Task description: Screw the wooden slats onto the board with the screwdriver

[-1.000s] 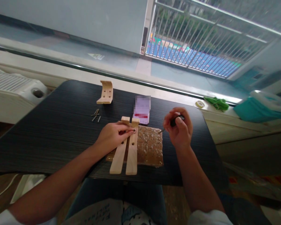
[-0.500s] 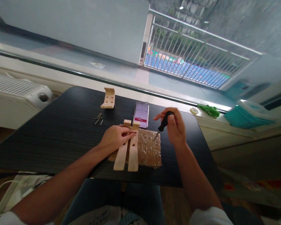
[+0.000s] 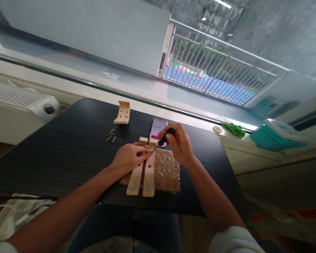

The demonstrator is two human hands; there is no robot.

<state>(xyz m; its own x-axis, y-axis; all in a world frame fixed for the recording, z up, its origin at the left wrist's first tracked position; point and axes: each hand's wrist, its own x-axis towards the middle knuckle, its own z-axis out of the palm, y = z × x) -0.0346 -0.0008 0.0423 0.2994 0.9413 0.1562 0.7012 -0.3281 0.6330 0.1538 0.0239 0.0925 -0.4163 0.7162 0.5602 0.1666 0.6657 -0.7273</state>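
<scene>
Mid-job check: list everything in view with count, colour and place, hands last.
Table: one, black, central
Block: one, brown, on table
Wooden strips: two, pale, across block
Screwdriver: one, black-handled, above the strips
Phone: one, purplish screen, beyond block
Curved wooden piece: one, pale, on table's far side
Screws: about four, metallic, left of strips
Radiator: one, white, far left
Tape roll: one, yellowish, beyond table's right corner
Cloth: one, green, beside tape roll
Box: one, teal, right of cloth
Railing: one, silver, outside
Clutter: count unclear, whitish, lower left
Left hand: one, bare, on strips
Right hand: one, bare, gripping screwdriver
</scene>
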